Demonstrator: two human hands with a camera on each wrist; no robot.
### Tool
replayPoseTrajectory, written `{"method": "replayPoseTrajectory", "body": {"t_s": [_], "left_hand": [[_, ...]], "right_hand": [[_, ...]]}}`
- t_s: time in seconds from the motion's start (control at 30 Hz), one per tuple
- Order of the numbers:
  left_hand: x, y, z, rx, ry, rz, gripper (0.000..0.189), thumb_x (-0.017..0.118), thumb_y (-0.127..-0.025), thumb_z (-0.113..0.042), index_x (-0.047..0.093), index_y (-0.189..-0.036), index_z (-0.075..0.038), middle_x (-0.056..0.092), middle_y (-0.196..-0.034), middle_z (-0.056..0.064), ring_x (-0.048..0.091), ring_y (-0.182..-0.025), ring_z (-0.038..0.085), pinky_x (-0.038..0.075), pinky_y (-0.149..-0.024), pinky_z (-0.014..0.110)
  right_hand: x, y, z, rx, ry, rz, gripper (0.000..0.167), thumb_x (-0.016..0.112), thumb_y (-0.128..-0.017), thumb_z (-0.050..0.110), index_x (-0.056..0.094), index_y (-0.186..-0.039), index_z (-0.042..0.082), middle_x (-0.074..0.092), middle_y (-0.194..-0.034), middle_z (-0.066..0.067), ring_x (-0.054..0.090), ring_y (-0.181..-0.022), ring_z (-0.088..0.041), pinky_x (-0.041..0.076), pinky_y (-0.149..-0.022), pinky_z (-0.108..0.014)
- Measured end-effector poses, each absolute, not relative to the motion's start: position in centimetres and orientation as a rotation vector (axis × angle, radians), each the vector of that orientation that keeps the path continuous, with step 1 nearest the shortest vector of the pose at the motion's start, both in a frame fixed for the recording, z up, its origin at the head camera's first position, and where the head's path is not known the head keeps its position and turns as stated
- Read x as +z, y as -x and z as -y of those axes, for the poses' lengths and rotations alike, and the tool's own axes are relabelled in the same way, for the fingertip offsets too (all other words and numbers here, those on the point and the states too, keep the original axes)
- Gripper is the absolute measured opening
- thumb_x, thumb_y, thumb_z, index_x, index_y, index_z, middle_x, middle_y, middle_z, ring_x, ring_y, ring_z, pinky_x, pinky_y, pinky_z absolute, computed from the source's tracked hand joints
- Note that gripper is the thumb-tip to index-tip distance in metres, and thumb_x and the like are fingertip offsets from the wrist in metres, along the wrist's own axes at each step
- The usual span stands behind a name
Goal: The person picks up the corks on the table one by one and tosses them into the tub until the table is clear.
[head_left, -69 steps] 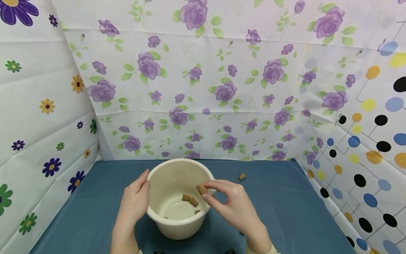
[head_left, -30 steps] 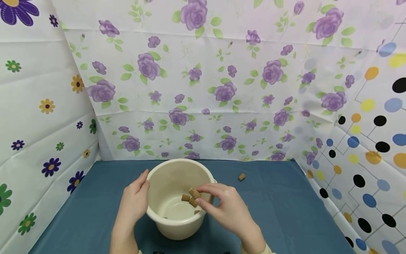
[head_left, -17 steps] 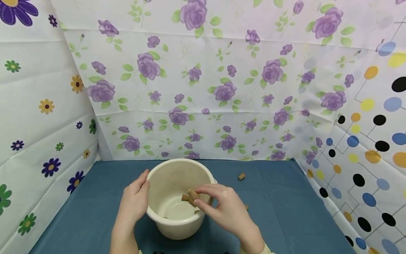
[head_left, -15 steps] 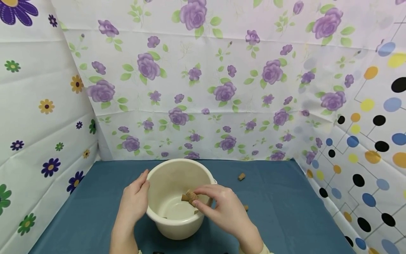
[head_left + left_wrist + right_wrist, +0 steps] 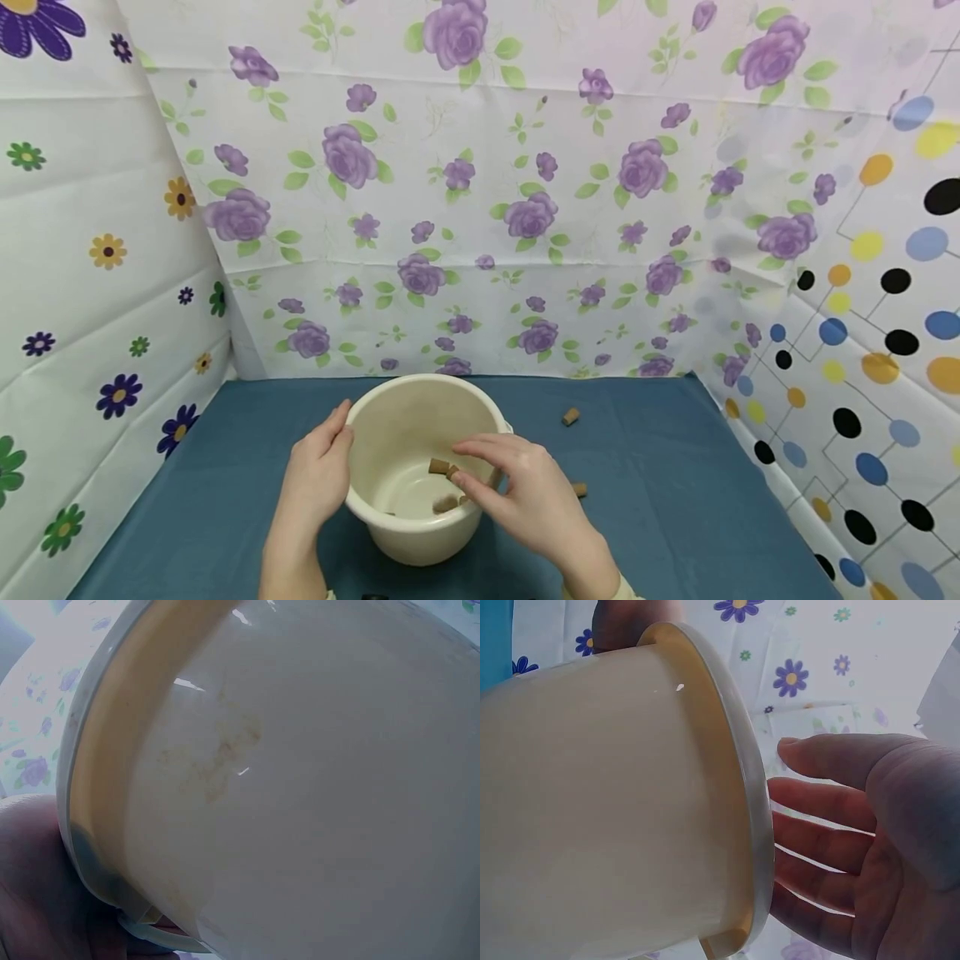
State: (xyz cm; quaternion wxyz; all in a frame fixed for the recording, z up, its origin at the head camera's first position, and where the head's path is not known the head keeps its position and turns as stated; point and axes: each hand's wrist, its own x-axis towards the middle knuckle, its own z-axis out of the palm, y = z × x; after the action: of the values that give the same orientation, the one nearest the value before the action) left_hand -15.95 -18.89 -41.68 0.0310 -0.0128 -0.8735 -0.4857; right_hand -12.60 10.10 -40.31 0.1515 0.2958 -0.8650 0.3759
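Observation:
A cream plastic bucket (image 5: 420, 550), tilted toward me, stands on the blue cloth. My left hand (image 5: 317, 471) grips its left rim; the left wrist view has that hand (image 5: 34, 877) beside the bucket's rim (image 5: 71, 742). Over the right rim reaches my right hand (image 5: 525, 492), thumb and fingers spread with nothing between them. The right wrist view also has this hand (image 5: 900, 825) with parted fingers past the rim (image 5: 759, 817). Below the fingers, inside the bucket, is a blurred cork (image 5: 445, 504). Another cork (image 5: 438, 467) lies in there with others partly hidden.
On the blue tablecloth (image 5: 660, 500), right of the bucket, lie a cork (image 5: 571, 416) farther back and another cork (image 5: 580, 490) partly behind my right hand. A floral curtain (image 5: 480, 208) closes the back, with patterned sheets at both sides.
My right hand carried a cork inward over the bucket and let go of it; its fingers have parted and the cork has dropped lower inside. The left hand stays at the rim.

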Motion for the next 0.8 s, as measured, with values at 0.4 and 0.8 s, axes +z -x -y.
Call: {"method": "replayPoseTrajectory", "body": {"t_s": [0.4,0.8], "left_hand": [[-41.72,16.06,18.83,-1.474,0.046,2.689,0.052,0.038,-0.118,-0.022,0.033,-0.168,-0.006,0.029,-0.172,0.019,0.024,-0.16,0.04,0.02,-0.128,0.062],[-41.78,16.18,18.8,-1.479,0.04,2.7,0.052,0.038,-0.118,-0.021,0.033,-0.168,-0.006,0.029,-0.172,0.019,0.024,-0.16,0.039,0.019,-0.129,0.061]], "right_hand": [[-40.15,12.7,-10.21,1.11,-0.862,2.467,0.025,0.077,-0.102,0.031,0.08,-0.126,0.025,0.074,-0.13,0.007,0.07,-0.111,-0.011,0.056,-0.064,-0.023],[-40.32,12.72,-10.56,1.111,-0.855,2.434,0.024,0.08,-0.1,0.024,0.08,-0.124,0.025,0.074,-0.128,0.01,0.068,-0.094,-0.004,0.054,-0.06,-0.02]]}}
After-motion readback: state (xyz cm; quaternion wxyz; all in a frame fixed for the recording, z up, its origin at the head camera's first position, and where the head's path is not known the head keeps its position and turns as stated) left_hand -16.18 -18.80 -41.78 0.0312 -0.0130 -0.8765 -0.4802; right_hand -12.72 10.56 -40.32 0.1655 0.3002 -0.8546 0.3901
